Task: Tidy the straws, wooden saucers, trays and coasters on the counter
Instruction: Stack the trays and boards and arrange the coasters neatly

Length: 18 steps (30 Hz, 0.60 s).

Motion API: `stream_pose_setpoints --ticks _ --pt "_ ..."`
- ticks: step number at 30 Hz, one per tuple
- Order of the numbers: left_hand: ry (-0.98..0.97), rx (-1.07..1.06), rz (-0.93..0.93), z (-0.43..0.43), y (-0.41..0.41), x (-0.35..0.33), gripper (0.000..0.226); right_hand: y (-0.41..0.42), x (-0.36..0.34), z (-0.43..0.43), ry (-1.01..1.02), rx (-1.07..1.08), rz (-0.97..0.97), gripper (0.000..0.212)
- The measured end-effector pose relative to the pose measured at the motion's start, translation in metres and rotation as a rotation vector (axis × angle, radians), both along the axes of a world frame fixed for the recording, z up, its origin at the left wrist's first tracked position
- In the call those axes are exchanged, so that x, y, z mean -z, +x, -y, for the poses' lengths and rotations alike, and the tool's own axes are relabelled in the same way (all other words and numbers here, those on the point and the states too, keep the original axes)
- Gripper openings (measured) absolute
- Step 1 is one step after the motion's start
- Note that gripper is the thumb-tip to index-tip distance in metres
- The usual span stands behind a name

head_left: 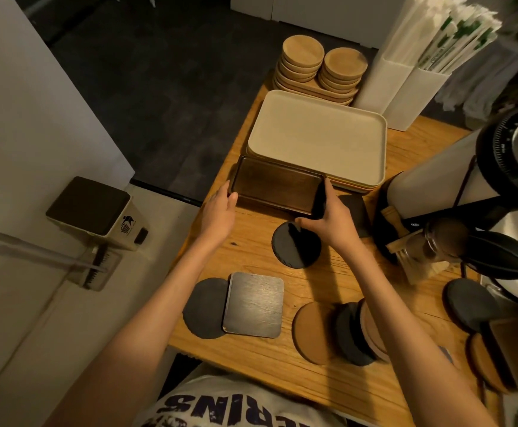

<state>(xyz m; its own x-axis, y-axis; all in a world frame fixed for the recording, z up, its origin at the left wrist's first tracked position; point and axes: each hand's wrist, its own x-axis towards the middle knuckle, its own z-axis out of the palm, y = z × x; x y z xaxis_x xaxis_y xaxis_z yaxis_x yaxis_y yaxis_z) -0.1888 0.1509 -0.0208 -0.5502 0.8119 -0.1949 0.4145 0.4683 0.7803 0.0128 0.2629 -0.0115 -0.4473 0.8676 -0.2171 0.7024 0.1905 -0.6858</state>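
A dark wooden tray (274,188) lies on the wooden counter (282,374), against a stack of cream trays (318,135). My left hand (220,211) grips its left end and my right hand (331,215) grips its right end. Two piles of round wooden saucers (322,64) stand on oval wooden plates behind the cream trays. Wrapped straws (449,29) fill two white holders (399,87) at the back right. A round black coaster (296,246) lies below my right hand. Nearer me lie a dark square coaster (254,303) over a black round one (203,308), and a leaning row of round coasters (338,331).
A coffee grinder (473,167) and other machines crowd the counter's right side, with a brush (405,241) and more coasters (470,303) beside them. A small bin (94,208) stands on the lower surface at the left. The counter's left edge drops to dark floor.
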Motion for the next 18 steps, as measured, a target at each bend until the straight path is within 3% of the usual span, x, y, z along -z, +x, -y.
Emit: stream_pose_setpoints --ticks 8,18 --pt "-0.038 -0.028 -0.112 -0.005 -0.002 0.002 0.044 0.003 0.001 0.014 -0.076 0.134 -0.092 0.108" --pt "0.072 -0.042 -0.009 0.023 0.007 -0.009 0.048 0.053 -0.021 0.079 -0.091 0.241 -0.280 0.087"
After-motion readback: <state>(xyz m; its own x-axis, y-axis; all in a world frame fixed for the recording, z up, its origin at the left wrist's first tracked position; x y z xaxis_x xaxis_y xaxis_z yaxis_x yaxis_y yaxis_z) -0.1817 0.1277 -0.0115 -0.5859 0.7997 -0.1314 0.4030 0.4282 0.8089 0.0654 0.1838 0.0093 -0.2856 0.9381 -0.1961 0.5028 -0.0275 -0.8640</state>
